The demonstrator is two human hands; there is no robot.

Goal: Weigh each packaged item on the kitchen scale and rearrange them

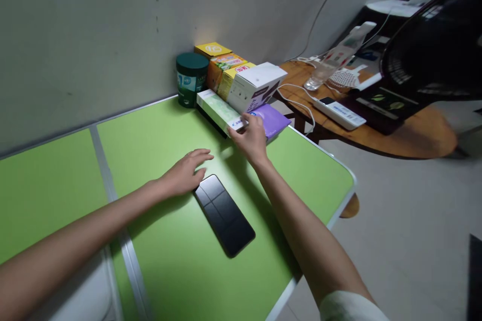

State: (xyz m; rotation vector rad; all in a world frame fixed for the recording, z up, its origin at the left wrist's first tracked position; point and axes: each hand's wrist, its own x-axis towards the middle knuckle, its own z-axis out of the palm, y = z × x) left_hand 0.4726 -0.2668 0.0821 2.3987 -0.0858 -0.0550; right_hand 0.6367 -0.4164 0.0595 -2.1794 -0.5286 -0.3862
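Note:
A black smartphone [226,218] lies screen up on the green table [161,261]. My left hand [184,173] is over the table at the phone's upper left corner, fingers apart and holding nothing. At the back, the thumb and fingers of my right hand [251,139] are closed on the near end of a flat green-and-white box [220,108]. A dark layer shows beneath that box; I cannot tell what it is. Just right of the hand is a purple packet [271,119], and behind it a white carton [258,85].
A dark green tub [191,80] and yellow and orange boxes [222,66] stand against the wall. To the right, a wooden table [425,133] holds a clear bottle [339,57], a white power strip [341,113] and cables. A metal seam [103,165] crosses the green table.

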